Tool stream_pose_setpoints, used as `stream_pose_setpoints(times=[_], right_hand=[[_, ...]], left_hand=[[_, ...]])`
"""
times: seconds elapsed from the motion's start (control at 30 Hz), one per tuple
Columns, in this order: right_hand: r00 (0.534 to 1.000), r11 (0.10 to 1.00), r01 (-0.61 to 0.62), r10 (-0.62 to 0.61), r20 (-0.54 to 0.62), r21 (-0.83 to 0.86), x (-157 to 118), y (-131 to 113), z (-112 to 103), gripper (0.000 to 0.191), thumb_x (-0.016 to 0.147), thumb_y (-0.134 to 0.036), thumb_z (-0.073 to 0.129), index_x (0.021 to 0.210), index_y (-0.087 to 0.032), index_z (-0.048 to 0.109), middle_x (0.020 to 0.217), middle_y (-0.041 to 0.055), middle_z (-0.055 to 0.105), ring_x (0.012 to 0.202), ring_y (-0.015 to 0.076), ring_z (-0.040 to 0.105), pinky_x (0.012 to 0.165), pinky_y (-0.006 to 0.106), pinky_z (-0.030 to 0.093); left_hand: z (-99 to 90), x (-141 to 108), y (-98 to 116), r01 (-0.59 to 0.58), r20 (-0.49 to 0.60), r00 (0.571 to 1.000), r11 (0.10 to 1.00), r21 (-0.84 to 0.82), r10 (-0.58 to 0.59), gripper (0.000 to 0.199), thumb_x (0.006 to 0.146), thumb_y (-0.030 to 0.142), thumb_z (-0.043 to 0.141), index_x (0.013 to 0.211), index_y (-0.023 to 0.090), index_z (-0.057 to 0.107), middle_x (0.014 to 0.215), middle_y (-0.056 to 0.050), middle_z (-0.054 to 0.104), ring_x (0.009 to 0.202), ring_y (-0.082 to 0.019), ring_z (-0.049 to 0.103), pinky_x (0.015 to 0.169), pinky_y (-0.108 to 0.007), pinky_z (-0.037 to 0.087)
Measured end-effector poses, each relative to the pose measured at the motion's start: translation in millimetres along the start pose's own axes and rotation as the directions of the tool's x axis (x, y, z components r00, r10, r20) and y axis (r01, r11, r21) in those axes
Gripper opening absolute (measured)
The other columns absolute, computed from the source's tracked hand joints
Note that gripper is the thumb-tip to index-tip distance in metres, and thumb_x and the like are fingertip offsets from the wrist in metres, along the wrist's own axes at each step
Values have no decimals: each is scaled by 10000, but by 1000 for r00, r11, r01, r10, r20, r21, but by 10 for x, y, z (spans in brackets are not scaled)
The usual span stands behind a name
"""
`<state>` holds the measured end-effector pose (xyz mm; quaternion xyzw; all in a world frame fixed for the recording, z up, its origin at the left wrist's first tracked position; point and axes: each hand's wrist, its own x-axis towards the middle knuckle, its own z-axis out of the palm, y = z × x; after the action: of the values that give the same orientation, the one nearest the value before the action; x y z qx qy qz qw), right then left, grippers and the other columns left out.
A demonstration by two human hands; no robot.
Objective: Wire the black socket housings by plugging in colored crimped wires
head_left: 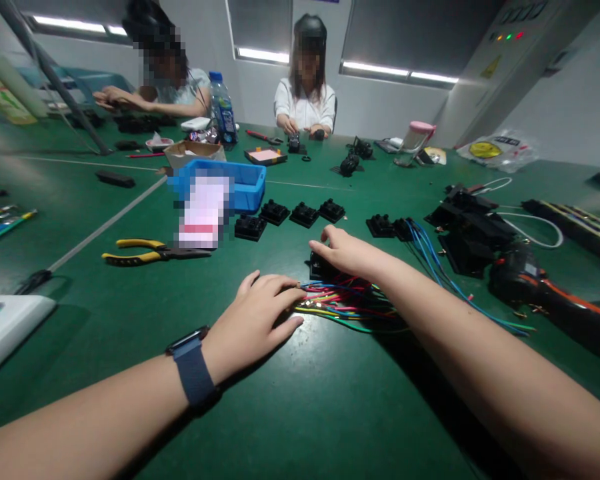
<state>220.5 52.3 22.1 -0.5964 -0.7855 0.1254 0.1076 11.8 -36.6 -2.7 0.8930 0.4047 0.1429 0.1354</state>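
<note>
My left hand (pixel 265 313), with a dark watch on its wrist, lies palm down on the green table. Its fingers are stretched out, the thumb apart, and the fingertips reach the terminal ends of a bundle of coloured wires (pixel 340 303). Just beyond the bundle, my right hand (pixel 343 250) curls over a black plastic block (pixel 319 268), largely hidden beneath the palm. The right forearm passes over part of the wires. Several black square-based parts (pixel 305 213) stand past my hands, and blue wires (pixel 425 247) run from one at the right.
Yellow-handled pliers (pixel 145 253) lie at left, near a blue bin (pixel 250 183) and a blurred-out phone-like item (pixel 200 220). Black housings (pixel 465 247) and an orange-black power tool (pixel 535 287) are at right. A white device (pixel 10 327) sits at far left. Two people work across the table.
</note>
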Motion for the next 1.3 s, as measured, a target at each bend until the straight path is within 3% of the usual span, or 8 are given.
stream_pose_setpoints(times=[0.13,0.33,0.63,0.8,0.97,1.07,1.2,1.3], right_hand=[[996,995,70,-73,-48,-70,-308,53,-94,426,910,-507,327,1114,-173,495,1099,148,597,947,265,582,791,391,447],[982,970,187,-181,55,-152,-859,157,-30,556,825,-546,501,1215,-149,490,1146,155,598,1019,311,545,835,439,432],[936,912,331,-350,-41,-241,-1068,-34,216,223,902,-346,435,1008,-198,565,947,88,647,894,265,556,794,432,353],[952,944,277,-295,-84,-178,-1087,-44,206,184,886,-300,445,983,-177,542,802,45,643,749,210,562,801,430,323],[944,964,102,-171,-281,-247,-1046,42,214,333,860,-299,481,1174,-192,506,1098,108,618,990,275,548,855,454,326],[950,962,143,-199,-239,-233,-1023,71,223,358,858,-263,477,1209,-192,495,1175,102,592,1071,269,525,923,471,309],[947,955,232,-266,-183,-184,-1045,46,194,295,878,-246,447,1152,-170,523,983,63,657,950,233,574,974,510,274],[892,898,438,-439,-105,-30,-1082,19,162,328,861,-191,457,1187,-167,485,1002,59,651,952,197,574,1006,473,278]], left_hand=[[-14,19,-9,-44,9,999,997,-61,45,244,918,268,449,1107,285,601,1137,-35,593,1063,-210,505,1028,-506,279],[-10,5,-3,-80,16,996,987,-137,83,223,905,216,458,1081,231,595,1106,-45,599,1029,-209,503,932,-397,376],[-74,-23,134,-221,144,963,973,-72,229,221,820,139,468,1005,178,582,1042,-53,586,969,-204,499,882,-357,382],[-90,-18,134,-227,171,952,959,-169,255,185,847,245,502,1003,190,584,991,-54,597,945,-210,503,867,-357,373],[-87,-2,88,-226,140,948,912,-343,287,270,850,368,532,1047,185,560,1011,-60,606,948,-212,520,878,-358,375],[-82,-4,79,-163,96,972,913,-375,213,241,870,344,511,1043,182,551,1017,-49,606,956,-194,526,878,-342,387],[-68,-5,64,24,25,1000,957,-288,-18,192,901,303,463,1016,180,555,1005,-39,598,960,-177,522,874,-329,406],[-44,2,32,103,-49,992,962,-251,-119,301,878,347,509,1128,179,507,1121,-50,559,1065,-184,493,947,-339,392]])
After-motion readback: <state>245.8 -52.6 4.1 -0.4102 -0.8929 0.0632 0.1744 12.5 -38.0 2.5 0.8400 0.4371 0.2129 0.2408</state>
